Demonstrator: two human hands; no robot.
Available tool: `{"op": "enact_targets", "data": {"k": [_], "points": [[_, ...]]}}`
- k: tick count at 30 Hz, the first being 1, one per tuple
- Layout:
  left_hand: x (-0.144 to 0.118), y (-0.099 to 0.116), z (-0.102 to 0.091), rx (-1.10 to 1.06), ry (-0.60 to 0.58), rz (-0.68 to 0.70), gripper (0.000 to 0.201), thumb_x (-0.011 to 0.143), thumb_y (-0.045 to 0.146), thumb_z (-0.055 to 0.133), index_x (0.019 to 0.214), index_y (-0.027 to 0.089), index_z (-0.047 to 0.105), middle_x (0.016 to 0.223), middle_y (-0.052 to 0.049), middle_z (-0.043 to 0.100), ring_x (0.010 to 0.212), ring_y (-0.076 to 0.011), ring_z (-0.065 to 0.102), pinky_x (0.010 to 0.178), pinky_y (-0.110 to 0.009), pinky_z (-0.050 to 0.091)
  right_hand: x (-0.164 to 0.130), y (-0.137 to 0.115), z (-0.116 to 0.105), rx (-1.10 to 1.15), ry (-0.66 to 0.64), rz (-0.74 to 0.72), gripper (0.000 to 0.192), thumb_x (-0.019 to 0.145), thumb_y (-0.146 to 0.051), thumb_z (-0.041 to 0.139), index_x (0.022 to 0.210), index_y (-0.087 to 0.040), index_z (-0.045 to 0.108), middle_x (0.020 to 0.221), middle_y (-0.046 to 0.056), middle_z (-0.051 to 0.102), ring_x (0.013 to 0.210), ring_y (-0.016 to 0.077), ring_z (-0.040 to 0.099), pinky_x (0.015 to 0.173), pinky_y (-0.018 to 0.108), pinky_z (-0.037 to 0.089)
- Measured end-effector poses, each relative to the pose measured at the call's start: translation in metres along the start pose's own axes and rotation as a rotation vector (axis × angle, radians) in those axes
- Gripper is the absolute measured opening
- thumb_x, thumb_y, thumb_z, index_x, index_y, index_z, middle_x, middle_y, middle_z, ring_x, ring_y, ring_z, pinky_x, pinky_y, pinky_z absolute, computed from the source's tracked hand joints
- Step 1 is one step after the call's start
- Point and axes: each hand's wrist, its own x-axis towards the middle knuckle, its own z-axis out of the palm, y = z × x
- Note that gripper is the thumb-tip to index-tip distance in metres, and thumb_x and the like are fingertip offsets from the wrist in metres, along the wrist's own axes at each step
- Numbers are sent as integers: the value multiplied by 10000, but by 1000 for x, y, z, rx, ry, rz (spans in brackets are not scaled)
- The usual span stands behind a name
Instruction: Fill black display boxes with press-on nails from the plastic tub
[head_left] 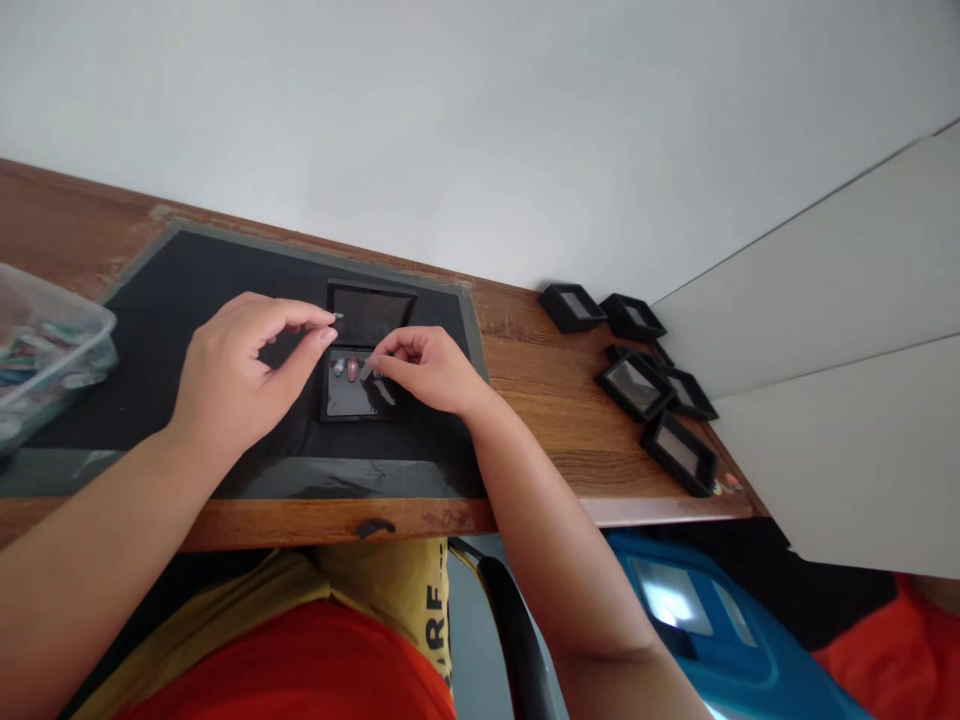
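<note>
A small black case [358,412] lies open on the dark mat, its lid [371,310] tipped back. Inside its lower half sit several small shiny oval pieces that look like press-on nails, among them a pinkish one [352,370] and a pale one [340,367]. My left hand [251,365] is left of the case and pinches a tiny shiny nail-like piece [338,316] between thumb and forefinger, in front of the lid. Over the right part of the case, my right hand [424,365] pinches a small translucent nail-like piece [366,370].
A clear plastic tub [56,370] of small packets stands at the left. Several black cases, including one nearby [572,306], lie on the wooden tabletop [532,400] at the right. A wall rises behind; below the table are a blue plastic object [697,610] and another person's red clothing.
</note>
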Motion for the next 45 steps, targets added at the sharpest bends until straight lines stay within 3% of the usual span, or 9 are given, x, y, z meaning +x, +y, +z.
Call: {"op": "enact_targets", "data": {"k": [6, 13, 18, 24, 32, 35, 40, 45], "points": [[-1, 1, -1, -26, -4, -27, 106, 984, 310, 699, 1033, 308, 793, 1000, 9, 823, 886, -211, 743, 793, -357, 607, -4, -2, 1, -257, 53, -58, 117, 887, -244, 660, 869, -159, 738, 642, -46, 585, 608, 93, 494, 623, 254, 341], [-1, 2, -1, -52, -1, -71, 151, 1000, 302, 681, 1103, 301, 792, 1098, 1, 828, 958, -212, 763, 849, -341, 613, -8, -6, -1, -311, 89, -89, 200, 943, -365, 686, 922, -175, 745, 626, -59, 553, 598, 93, 471, 633, 262, 313], [-1, 0, 0, -42, -2, -58, 148, 1000, 297, 680, 1103, 300, 787, 1087, 5, 830, 955, -209, 763, 828, -335, 613, -13, -11, -6, -391, 94, -123, 346, 858, -498, 810, 991, -184, 756, 596, -80, 512, 581, 93, 444, 631, 271, 290], [-1, 1, 0, -55, 2, -74, 131, 1000, 315, 686, 1076, 316, 793, 1074, 14, 832, 939, -207, 773, 841, -331, 614, -15, -12, -6, -372, 102, -160, 353, 843, -500, 832, 989, -188, 757, 608, -82, 494, 584, 92, 433, 631, 269, 297], [-6, 1, 1, -144, 91, -140, 259, 1024, 344, 635, 1271, 299, 696, 1066, 1, 821, 947, -200, 772, 871, -338, 598, -15, -11, -6, -284, 169, -228, 358, 801, -478, 864, 984, -193, 750, 615, -84, 468, 592, 94, 402, 635, 271, 316], [-5, 1, 0, -127, 29, -137, 186, 1030, 327, 600, 1167, 295, 721, 957, 14, 804, 867, -184, 756, 825, -320, 588, -15, -10, -5, -256, 211, -284, 335, 847, -504, 820, 947, -192, 750, 603, -81, 449, 575, 94, 392, 621, 277, 315], [-2, 1, 0, -144, -184, -93, 157, 971, 289, 611, 1062, 271, 737, 901, 4, 791, 791, -182, 738, 756, -303, 584, -16, -11, -4, -220, 254, -323, 297, 891, -492, 772, 895, -198, 737, 573, -86, 399, 554, 96, 355, 605, 286, 309], [-1, 4, -1, -177, -301, -101, 201, 912, 335, 651, 1072, 252, 738, 883, -30, 785, 821, -208, 741, 606, -272, 535, -16, -10, 2, -195, 165, -335, 321, 855, -510, 808, 909, -202, 736, 569, -90, 400, 571, 99, 365, 616, 277, 317]]}}
